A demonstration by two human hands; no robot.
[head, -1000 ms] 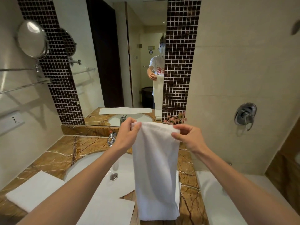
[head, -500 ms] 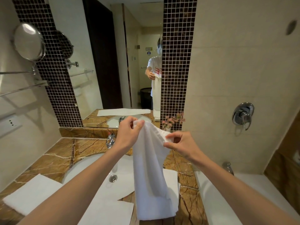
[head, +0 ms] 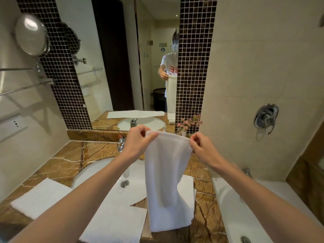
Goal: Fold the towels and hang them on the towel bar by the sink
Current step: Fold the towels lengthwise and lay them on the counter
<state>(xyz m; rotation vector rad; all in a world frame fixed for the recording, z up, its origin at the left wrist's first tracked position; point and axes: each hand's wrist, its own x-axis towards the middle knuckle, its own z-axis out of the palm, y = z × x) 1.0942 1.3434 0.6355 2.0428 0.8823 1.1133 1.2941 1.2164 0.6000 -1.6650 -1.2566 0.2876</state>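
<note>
1. Left hand (head: 138, 142): raised over the far side of the sink, fingers curled, thumb and fingertips pinching the top left corner of the held towel.
2. Right hand (head: 203, 148): level with the left hand, fingers curled, pinching the top right corner of the same towel.
3. Held towel (head: 166, 181): white, folded lengthwise into a narrow strip and stretched between both hands. It hangs straight down in front of the counter, right of the sink. Whether its lower end touches the counter cannot be told.
4. Towel bar (head: 21, 88): chrome, on the left wall, bare, well apart from the held towel. A second rail (head: 17, 68) runs above it.
5. Folded towel (head: 40, 197): white, flat on the counter, near left.
6. Flat towel (head: 114, 223): white, at the near edge, one corner lying over the sink rim.
7. Third towel (head: 187, 186): white, flat on the counter right of the sink, partly hidden behind the held towel.
8. Counter (head: 57, 160): brown veined marble.
9. Sink (head: 98, 174): white oval bowl with a chrome drain (head: 124, 183) and a tap (head: 121, 144) at the far side.
10. Wall mirror (head: 122, 67): reflects a person holding the towel.
11. Round mirror (head: 31, 35): far left wall.
12. Small pink plant (head: 187, 123): far right of the counter.
13. Bathtub (head: 233, 204): white, right, with a chrome valve (head: 266, 116) on the wall above.
</note>
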